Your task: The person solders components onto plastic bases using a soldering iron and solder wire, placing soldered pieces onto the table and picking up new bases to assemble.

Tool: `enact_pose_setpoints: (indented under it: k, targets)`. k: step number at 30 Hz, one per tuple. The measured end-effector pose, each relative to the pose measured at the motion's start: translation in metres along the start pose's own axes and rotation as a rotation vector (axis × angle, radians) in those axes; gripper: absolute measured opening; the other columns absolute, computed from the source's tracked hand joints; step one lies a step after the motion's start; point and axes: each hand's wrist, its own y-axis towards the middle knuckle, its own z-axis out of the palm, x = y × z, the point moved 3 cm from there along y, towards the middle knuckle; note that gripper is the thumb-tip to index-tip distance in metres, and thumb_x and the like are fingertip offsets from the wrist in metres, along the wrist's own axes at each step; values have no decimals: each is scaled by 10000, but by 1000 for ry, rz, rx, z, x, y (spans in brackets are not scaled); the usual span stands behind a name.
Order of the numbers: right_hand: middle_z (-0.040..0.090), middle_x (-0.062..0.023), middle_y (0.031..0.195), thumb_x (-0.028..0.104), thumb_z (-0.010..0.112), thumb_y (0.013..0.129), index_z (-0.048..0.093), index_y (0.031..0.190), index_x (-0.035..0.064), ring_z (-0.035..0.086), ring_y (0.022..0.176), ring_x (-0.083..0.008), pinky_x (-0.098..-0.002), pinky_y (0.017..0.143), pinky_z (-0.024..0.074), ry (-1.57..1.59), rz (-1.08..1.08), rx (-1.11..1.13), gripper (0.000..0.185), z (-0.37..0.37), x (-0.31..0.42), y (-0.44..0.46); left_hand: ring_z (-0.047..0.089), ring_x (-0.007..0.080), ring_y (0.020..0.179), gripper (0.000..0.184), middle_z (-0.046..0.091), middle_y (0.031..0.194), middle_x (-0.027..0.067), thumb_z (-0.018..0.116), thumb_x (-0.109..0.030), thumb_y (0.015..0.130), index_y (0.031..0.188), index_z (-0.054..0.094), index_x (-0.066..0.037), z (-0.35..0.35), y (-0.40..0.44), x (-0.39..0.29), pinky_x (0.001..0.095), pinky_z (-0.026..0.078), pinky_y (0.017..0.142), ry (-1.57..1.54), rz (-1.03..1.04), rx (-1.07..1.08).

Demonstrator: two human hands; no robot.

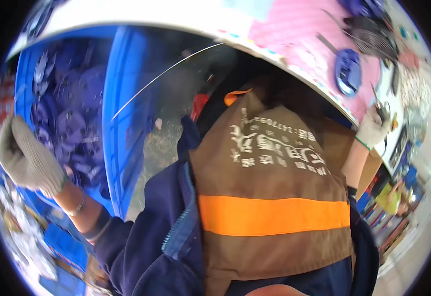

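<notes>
My left hand [30,160], in a pale knit glove, is raised beside a blue crate [112,98] at the left. Its fingers are stretched out, with nothing seen in them. Several dark blue-purple plastic parts [71,123] fill the crate. At the table's edge on the right, my right hand [372,129], also gloved, is closed round a small dark tool [382,111], partly hidden by the fingers. Beyond this hand a shiny blue oval part [348,72] lies on a pink sheet [294,34].
The white table [176,11] runs across the top. A dark ribbed object [371,35] lies at its upper right. A thin pale rod [168,69] slants beside the crate. Blue bins [65,244] stand lower left. Another person [390,197] is far right.
</notes>
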Motion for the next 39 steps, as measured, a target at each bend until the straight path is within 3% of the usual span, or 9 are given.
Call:
enact_pose_setpoints:
  k: [3, 5, 6, 8, 11, 16, 22, 28, 39]
  targets:
    - [629, -108, 996, 115, 515, 897, 576, 1056, -18, 584, 839, -164, -278, 746, 475, -195, -175, -118, 216, 6, -8, -8, 606, 156, 815, 133, 660, 897, 98, 644, 7, 844, 971, 657, 43, 22, -14, -63, 257, 499, 755, -193, 90, 155]
    - [622, -102, 985, 122, 524, 906, 567, 1068, 16, 559, 700, -149, -259, 626, 475, -1908, -641, -352, 198, 54, -28, -29, 591, 169, 804, 123, 644, 869, 89, 647, 74, 801, 921, 652, 49, 36, -24, -115, 276, 492, 747, -232, 254, 270]
    - [617, -96, 966, 116, 520, 909, 555, 1073, 18, 543, 658, -148, -244, 599, 466, -1947, -703, -273, 195, 36, -16, -22, 596, 182, 791, 139, 647, 868, 95, 659, 81, 774, 906, 660, 39, 51, -37, -149, 279, 489, 732, -304, 309, 329]
    - [598, -91, 949, 105, 506, 915, 530, 1086, 4, 534, 657, -143, -213, 572, 447, -1961, -807, -145, 200, 4, -4, -10, 601, 201, 758, 169, 645, 847, 102, 683, 82, 727, 883, 674, 17, 70, -63, -206, 281, 482, 694, -407, 404, 450]
    - [558, -116, 980, 103, 473, 926, 507, 1075, -36, 537, 788, -149, -187, 565, 423, -99, -206, -263, 207, 35, -27, -13, 592, 207, 696, 181, 623, 784, 100, 724, 32, 702, 869, 685, -27, 99, -93, -267, 283, 474, 641, -558, 464, 611]
    - [566, -132, 988, 156, 486, 933, 538, 1037, -27, 522, 754, -149, -235, 665, 473, -686, -361, -181, 216, 48, -53, -10, 614, 238, 730, 134, 625, 859, 101, 676, -109, 783, 908, 669, -59, 158, -124, -321, 317, 483, 662, -647, 348, 816]
    - [550, -132, 1026, 192, 498, 947, 532, 1055, -24, 512, 732, -116, -223, 726, 477, -73, -161, -182, 244, 27, -48, -5, 635, 303, 845, 218, 645, 985, 119, 608, -218, 832, 989, 653, -74, 221, -158, -338, 360, 484, 747, -633, 318, 896]
    - [585, -128, 973, 181, 559, 925, 569, 1017, -10, 483, 672, -120, -242, 685, 492, -458, -310, -135, 213, 36, -46, -7, 636, 144, 823, 205, 678, 916, 96, 636, -147, 842, 987, 664, -5, 227, -167, -349, 285, 488, 775, -556, 261, 892]
    - [644, -121, 1017, -31, 593, 822, 566, 1089, -17, 637, 872, -170, -274, 731, 532, -864, -381, -77, 269, 31, -48, -10, 629, 210, 737, 139, 638, 813, 98, 678, -123, 789, 888, 691, -27, 235, -168, -361, 310, 491, 705, -529, 444, 587]
